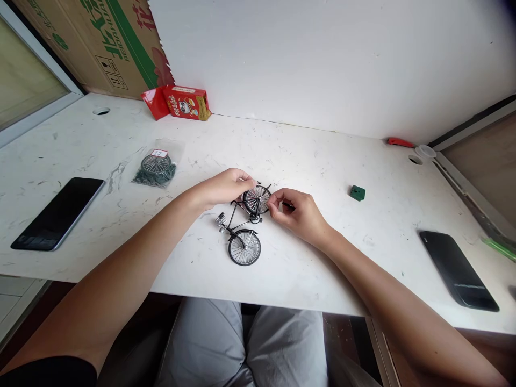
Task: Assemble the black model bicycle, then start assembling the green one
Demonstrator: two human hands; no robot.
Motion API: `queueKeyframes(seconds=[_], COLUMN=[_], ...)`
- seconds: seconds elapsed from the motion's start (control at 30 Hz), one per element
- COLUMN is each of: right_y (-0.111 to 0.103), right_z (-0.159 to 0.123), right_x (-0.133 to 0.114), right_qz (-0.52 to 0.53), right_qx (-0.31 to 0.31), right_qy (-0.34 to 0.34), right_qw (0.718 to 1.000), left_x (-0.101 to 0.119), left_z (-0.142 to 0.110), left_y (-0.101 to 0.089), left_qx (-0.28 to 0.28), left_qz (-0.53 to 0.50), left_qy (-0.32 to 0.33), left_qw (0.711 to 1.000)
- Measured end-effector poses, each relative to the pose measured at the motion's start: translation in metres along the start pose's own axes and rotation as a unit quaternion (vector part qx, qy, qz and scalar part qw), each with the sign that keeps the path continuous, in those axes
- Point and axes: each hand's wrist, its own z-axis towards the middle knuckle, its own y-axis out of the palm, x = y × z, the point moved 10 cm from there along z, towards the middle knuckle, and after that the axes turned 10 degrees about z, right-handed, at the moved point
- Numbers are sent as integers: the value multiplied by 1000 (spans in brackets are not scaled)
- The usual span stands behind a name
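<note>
Likely light and stiff, with fragile spokes (245, 249), and best held by the frame (233, 216), a toy bike (255, 218) lay on a table (298, 274) between 2 hands. The left hand (230, 186) gripped it at the far wheel (258, 200); the right hand (296, 211) curled beside that wheel, its hold unclear.

White marbled counter (314, 161): flat black smartphone (58, 214) at left, black rounded rectangular device (458, 270) at right; at back, open red box (188, 103) near brown cardboard carton (86, 40).
</note>
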Motion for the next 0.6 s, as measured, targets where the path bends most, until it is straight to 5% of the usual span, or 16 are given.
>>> queueKeyframes(seconds=[0.13,0.6], right_y=[-4,-8], right_z=[0,-3], right_x=[-4,-18], right_qz=[-8,-62], right_qx=[7,8], right_qy=[-13,-51], right_qw=[1000,997], left_x=[1,13], left_z=[-4,-3], left_y=[9,15], left_qx=[-6,-6], left_qz=[-49,-50], left_qy=[-33,36], left_qw=[998,998])
